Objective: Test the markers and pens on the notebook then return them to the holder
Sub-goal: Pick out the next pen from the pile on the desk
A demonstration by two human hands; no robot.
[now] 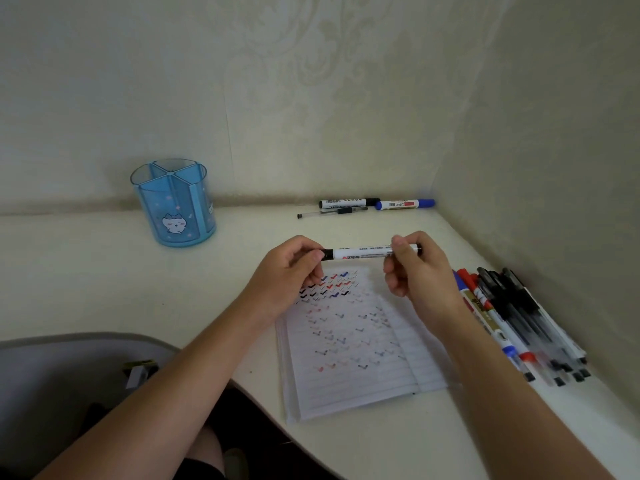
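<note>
A black-capped white marker (360, 253) lies level above the notebook, held at both ends. My left hand (291, 271) pinches its black cap end and my right hand (415, 271) grips the barrel's other end. The lined notebook (356, 351) lies open below, its page covered with several black, red and blue check marks. The blue see-through holder (175, 202), split into compartments, stands empty at the back left.
A black marker (348, 202), a blue marker (405, 204) and a thin pen (332, 212) lie by the back wall. A pile of several markers and pens (519, 323) lies along the right wall. A grey chair (69, 375) is at lower left.
</note>
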